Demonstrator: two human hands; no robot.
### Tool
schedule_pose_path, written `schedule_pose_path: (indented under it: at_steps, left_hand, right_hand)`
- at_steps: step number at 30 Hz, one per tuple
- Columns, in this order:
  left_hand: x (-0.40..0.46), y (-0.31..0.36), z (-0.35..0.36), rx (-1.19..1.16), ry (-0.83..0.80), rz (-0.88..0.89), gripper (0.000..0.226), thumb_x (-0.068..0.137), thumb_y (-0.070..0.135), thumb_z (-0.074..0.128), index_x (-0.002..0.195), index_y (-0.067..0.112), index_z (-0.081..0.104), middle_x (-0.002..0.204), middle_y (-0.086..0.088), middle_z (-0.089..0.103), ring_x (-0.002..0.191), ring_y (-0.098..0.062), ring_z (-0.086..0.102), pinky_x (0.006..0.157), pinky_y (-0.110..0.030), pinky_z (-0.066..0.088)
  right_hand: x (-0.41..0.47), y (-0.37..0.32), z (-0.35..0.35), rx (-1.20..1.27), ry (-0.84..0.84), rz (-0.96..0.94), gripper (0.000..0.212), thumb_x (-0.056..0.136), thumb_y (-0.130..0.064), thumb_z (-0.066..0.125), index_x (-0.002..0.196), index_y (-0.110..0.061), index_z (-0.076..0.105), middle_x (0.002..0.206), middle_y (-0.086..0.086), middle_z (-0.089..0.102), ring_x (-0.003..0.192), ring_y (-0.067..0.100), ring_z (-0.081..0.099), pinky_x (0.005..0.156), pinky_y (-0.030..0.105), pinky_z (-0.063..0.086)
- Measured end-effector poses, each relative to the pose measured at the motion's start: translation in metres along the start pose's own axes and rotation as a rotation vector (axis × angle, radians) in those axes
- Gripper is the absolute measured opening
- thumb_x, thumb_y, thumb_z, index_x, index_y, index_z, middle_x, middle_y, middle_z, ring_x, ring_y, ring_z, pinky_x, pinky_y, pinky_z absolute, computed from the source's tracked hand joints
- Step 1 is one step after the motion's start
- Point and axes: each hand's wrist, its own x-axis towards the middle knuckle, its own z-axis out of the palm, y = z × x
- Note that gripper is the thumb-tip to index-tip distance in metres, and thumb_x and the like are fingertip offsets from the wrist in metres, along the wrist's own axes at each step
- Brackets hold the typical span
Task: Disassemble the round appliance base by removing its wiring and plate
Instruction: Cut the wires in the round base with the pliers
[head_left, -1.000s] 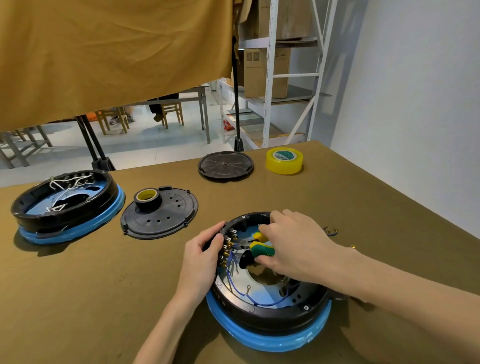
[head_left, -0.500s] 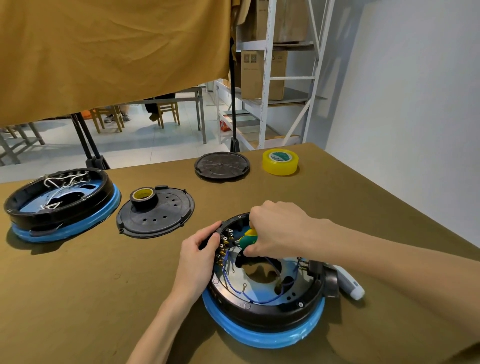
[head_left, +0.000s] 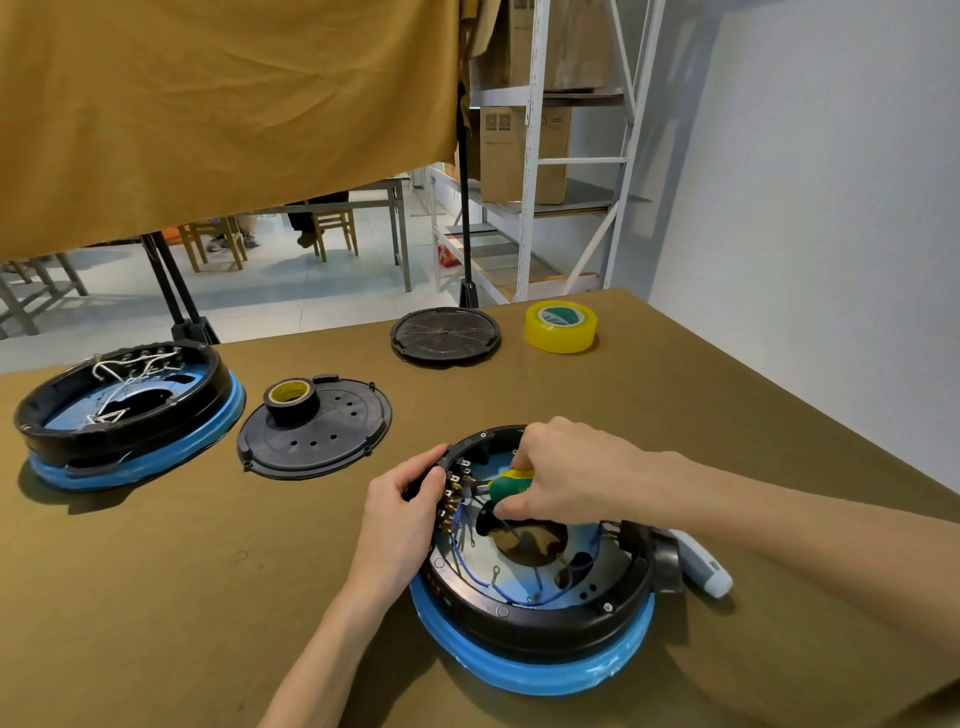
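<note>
My left hand (head_left: 402, 512) fingers clamp the round black base's (head_left: 535, 618) glossy rim while my right hand (head_left: 563, 480) fingers wrap the green-and-yellow screwdriver (head_left: 511, 486) over thin blue wires (head_left: 475, 566).

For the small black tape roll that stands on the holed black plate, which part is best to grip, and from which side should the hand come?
Grip the black tape roll by its outer wall, coming from above with thumb and fingers on opposite sides. It lies flat with its hole upward on the holed black plate, so the round wall is free all around, and nothing stands close over it.
</note>
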Motion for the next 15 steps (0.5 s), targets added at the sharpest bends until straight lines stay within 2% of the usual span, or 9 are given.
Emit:
schedule_pose_path:
  at_steps: [2, 4, 6, 8, 9, 11, 13, 15]
  left_hand:
    - [0.001, -0.001, 0.0, 0.002, -0.001, -0.002, 0.032, 0.104, 0.017, 0.056, 0.133, 0.028, 0.067, 0.122, 0.018, 0.067, 0.107, 0.017, 0.059, 0.08, -0.001, 0.047]
    - [0.001, -0.002, 0.0, -0.002, 0.0, -0.008, 0.032, 0.104, 0.018, 0.056, 0.133, 0.028, 0.066, 0.117, 0.023, 0.065, 0.104, 0.019, 0.058, 0.075, 0.001, 0.045]
    - [0.001, -0.003, 0.0, 0.008, 0.0, -0.006, 0.032, 0.104, 0.018, 0.056, 0.133, 0.03, 0.066, 0.12, 0.021, 0.065, 0.108, 0.015, 0.057, 0.079, -0.002, 0.045]
    - [0.001, -0.003, 0.0, 0.009, 0.003, -0.001, 0.032, 0.104, 0.019, 0.056, 0.133, 0.03, 0.066, 0.121, 0.021, 0.064, 0.11, 0.015, 0.055, 0.082, -0.003, 0.043]
    - [0.0, -0.003, 0.0, 0.011, 0.003, 0.001, 0.032, 0.104, 0.018, 0.056, 0.132, 0.031, 0.066, 0.12, 0.021, 0.064, 0.108, 0.017, 0.054, 0.081, -0.002, 0.043]
    - [0.0, -0.003, 0.0, 0.01, 0.003, 0.0, 0.032, 0.104, 0.018, 0.056, 0.132, 0.03, 0.066, 0.118, 0.022, 0.064, 0.106, 0.018, 0.055, 0.078, 0.001, 0.043]
    - [0.001, -0.003, 0.0, 0.002, 0.003, -0.003, 0.032, 0.104, 0.018, 0.056, 0.132, 0.03, 0.066, 0.119, 0.02, 0.066, 0.11, 0.012, 0.057, 0.08, -0.002, 0.046]
    - [0.001, -0.003, 0.001, 0.005, 0.004, -0.005, 0.032, 0.104, 0.018, 0.056, 0.132, 0.031, 0.066, 0.118, 0.022, 0.065, 0.114, 0.007, 0.057, 0.085, -0.007, 0.044]
  right_hand:
    - [-0.004, -0.005, 0.008, -0.225, 0.106, -0.071, 0.051, 0.09, -0.061, 0.064, 0.117, -0.019, 0.062, 0.102, 0.005, 0.062, 0.079, 0.024, 0.056, 0.065, 0.035, 0.046]
    - [-0.006, -0.009, 0.017, -0.318, 0.18, -0.155, 0.045, 0.093, -0.058, 0.061, 0.113, -0.018, 0.061, 0.096, 0.005, 0.059, 0.081, 0.027, 0.059, 0.064, 0.034, 0.041]
    - [-0.002, -0.004, 0.01, -0.167, 0.108, -0.096, 0.05, 0.09, -0.061, 0.065, 0.116, -0.018, 0.062, 0.09, 0.0, 0.056, 0.081, 0.024, 0.062, 0.065, 0.035, 0.05]
    - [0.001, 0.003, -0.001, 0.018, 0.011, -0.041, 0.057, 0.085, -0.063, 0.069, 0.119, -0.018, 0.063, 0.093, -0.001, 0.061, 0.081, 0.02, 0.063, 0.071, 0.039, 0.058]
    - [-0.001, 0.002, -0.002, 0.004, 0.013, -0.038, 0.056, 0.085, -0.063, 0.069, 0.118, -0.018, 0.063, 0.095, 0.0, 0.062, 0.08, 0.02, 0.062, 0.071, 0.039, 0.058]
    - [-0.006, -0.005, 0.007, -0.231, 0.141, -0.105, 0.047, 0.09, -0.059, 0.065, 0.112, -0.017, 0.063, 0.093, 0.004, 0.061, 0.077, 0.023, 0.058, 0.064, 0.035, 0.049]
    - [-0.01, -0.012, 0.019, -0.35, 0.225, -0.191, 0.04, 0.094, -0.055, 0.062, 0.106, -0.017, 0.062, 0.095, 0.006, 0.062, 0.079, 0.027, 0.059, 0.062, 0.035, 0.044]
    - [-0.006, -0.004, 0.011, -0.204, 0.153, -0.126, 0.043, 0.091, -0.059, 0.065, 0.107, -0.019, 0.063, 0.094, 0.003, 0.063, 0.082, 0.025, 0.062, 0.067, 0.037, 0.053]
